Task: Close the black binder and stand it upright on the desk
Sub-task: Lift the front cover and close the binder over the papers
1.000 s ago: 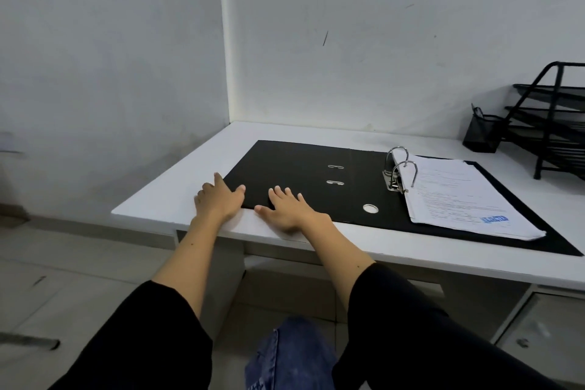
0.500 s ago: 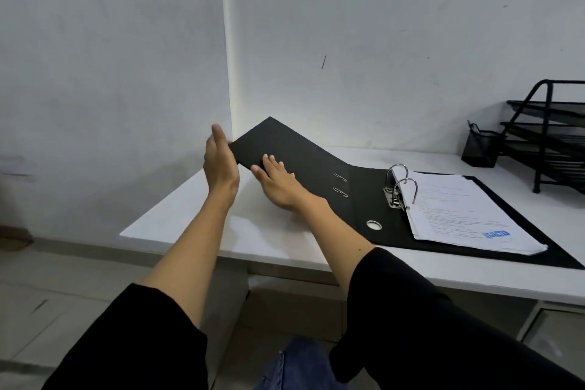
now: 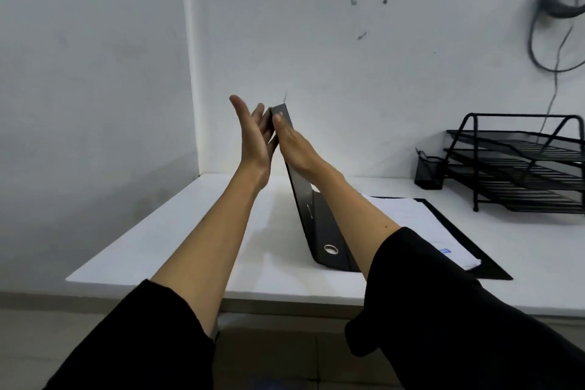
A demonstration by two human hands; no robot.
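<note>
The black binder (image 3: 319, 231) lies on the white desk (image 3: 177, 241) with its left cover raised almost vertical. Its spine with a metal ring hole faces me. Its right cover stays flat under a stack of white papers (image 3: 421, 225). My left hand (image 3: 253, 133) presses flat against the outer face of the raised cover near its top edge, fingers spread upward. My right hand (image 3: 292, 146) lies along the cover's near edge, fingertips at the top corner. The ring mechanism is hidden behind my right forearm.
A black wire tray rack (image 3: 519, 165) and a black mesh pen cup (image 3: 429, 169) stand at the back right of the desk. A dark cable (image 3: 550, 25) hangs on the wall above them. The desk sits in a wall corner.
The left cover has swung up from a shallow tilt to nearly vertical, and both hands have risen with it. The camera has tilted upward.
</note>
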